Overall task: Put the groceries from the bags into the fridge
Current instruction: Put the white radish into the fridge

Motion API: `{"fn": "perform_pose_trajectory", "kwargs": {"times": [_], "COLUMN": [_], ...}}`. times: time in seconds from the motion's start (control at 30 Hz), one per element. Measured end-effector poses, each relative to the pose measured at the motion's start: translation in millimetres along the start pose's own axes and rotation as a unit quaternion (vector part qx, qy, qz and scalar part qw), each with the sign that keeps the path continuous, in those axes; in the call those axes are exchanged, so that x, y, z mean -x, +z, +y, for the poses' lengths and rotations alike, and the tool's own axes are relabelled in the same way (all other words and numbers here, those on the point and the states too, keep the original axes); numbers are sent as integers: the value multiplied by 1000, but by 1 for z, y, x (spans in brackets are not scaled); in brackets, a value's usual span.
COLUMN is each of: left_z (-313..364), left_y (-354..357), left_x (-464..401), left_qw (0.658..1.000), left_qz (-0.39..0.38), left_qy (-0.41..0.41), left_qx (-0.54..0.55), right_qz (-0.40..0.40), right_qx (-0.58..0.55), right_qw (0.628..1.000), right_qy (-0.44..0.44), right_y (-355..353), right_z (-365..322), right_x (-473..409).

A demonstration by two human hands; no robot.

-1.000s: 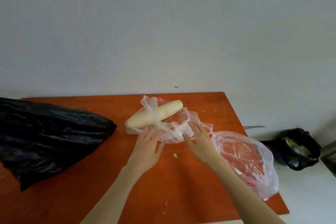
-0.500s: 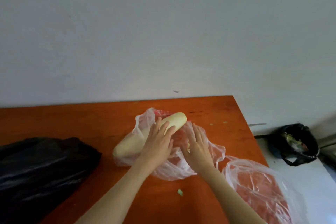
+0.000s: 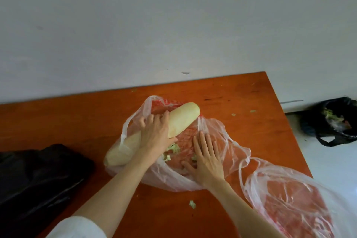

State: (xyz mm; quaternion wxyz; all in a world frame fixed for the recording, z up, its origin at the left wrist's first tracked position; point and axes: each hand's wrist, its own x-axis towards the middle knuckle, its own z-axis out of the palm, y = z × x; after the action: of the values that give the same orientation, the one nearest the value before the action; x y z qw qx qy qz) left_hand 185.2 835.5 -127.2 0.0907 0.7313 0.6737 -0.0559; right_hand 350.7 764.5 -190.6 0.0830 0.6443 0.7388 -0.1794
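While the groceries are being unpacked on the orange worktop (image 3: 58, 114), a black bag (image 3: 38, 176) is lying slumped at the near left, well apart from the work in hand. Just right of it, a long pale radish (image 3: 185, 120) is being gripped around its middle by the left hand (image 3: 156, 135), fingers curled over the far side and thumb on the near side. Its near-left end is covered by the thin clear bag (image 3: 173, 177), while its far-right end is sticking out free. The right hand (image 3: 207, 156) is being pressed flat on the bag's film beside the radish, fingers straight and spread, pinning the plastic down. Green leaf scraps (image 3: 172, 149) are showing inside the bag between the two hands. At the near right a second clear bag (image 3: 293, 199) is hanging partly over the worktop edge, and a dark bag (image 3: 332, 121) is sitting on the floor at the far right.

The step in hand is judged to be the freeing of the radish. Next, it should be drawn out toward the far right while the film is being held down, then carried to the fridge, which is not in view.
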Motion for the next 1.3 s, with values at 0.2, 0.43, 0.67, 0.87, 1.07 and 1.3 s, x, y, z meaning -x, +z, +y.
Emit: {"fn": "perform_pose_trajectory", "kwargs": {"times": [0.2,0.43,0.67,0.87,1.07,1.3], "left_z": [-11,-18,-14,-11,-7,4], "left_y": [-2,-43,-105,-126,-142,-155], "left_x": [8,32,48,57,74,92], "left_qw": [997,979,839,738,758,731], "left_qz": [61,146,184,250,252,236], "left_qy": [23,8,-83,-105,-67,-48], "left_qx": [35,144,505,618,598,638], "right_qz": [14,-6,-67,-113,-116,57], "right_qx": [-5,13,22,17,-18,-450], "right_qw": [1000,999,996,992,992,890], "right_qy": [-3,-43,-47,-52,-48,-43], "right_y": [0,-1,-14,-38,-68,-143], "right_z": [1,2,3,4,3,-11], "right_x": [0,-2,-1,1,10,44]}}
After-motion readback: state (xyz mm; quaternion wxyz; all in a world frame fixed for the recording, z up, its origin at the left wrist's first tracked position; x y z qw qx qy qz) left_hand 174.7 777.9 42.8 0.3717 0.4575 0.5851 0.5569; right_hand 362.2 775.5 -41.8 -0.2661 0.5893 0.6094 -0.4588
